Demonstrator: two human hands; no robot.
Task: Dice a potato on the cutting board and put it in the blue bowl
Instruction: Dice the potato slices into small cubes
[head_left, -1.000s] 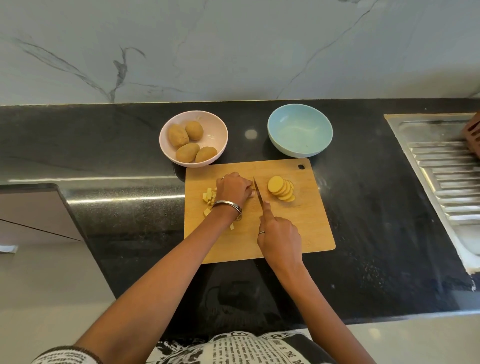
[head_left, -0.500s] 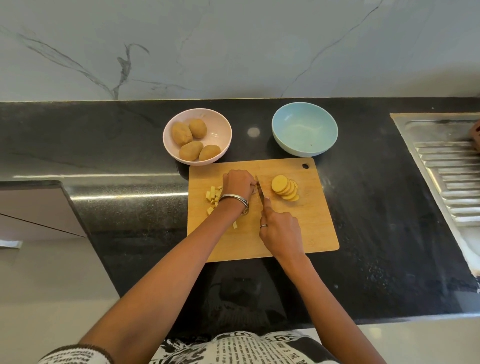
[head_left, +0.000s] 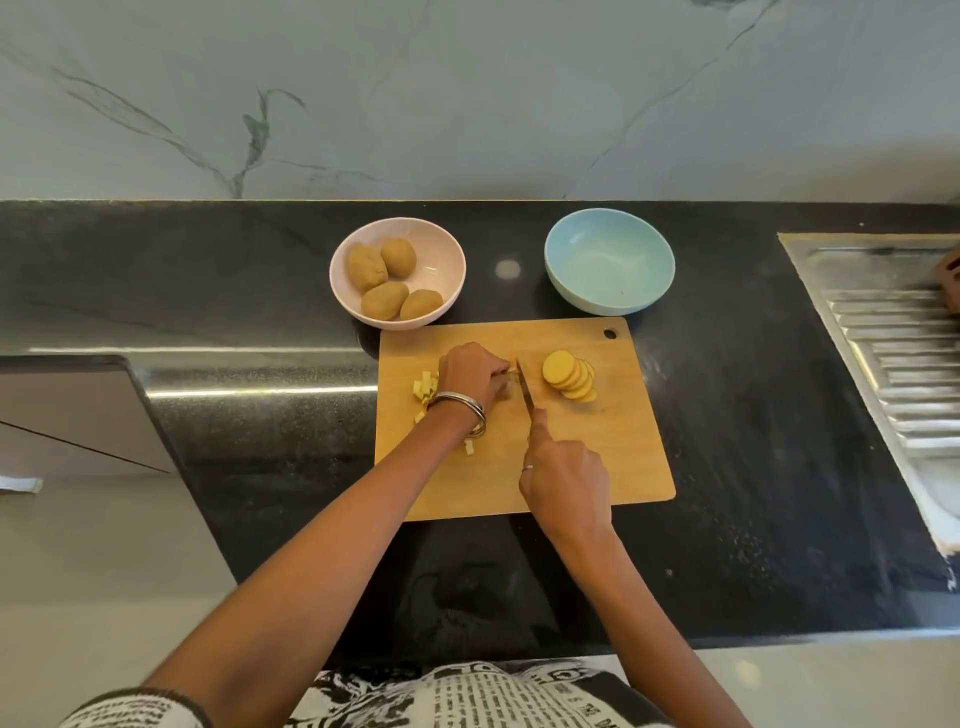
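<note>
Mid-board, centre of frame: left hand (head_left: 474, 375) curled over a small potato piece (head_left: 511, 370), pinning it to the cutting board (head_left: 571, 467). Right hand (head_left: 566, 480) wrapped round the knife (head_left: 525, 391) handle, forefinger stretched along the spine. Blade running up-frame, its edge just right of the left fingertips, touching the piece. Stack of round slices (head_left: 569, 375) just right of the blade, likely next up. Diced cubes (head_left: 425, 387) left of the wrist. Blue bowl (head_left: 571, 291) above the board, upper right, with nothing inside yet
</note>
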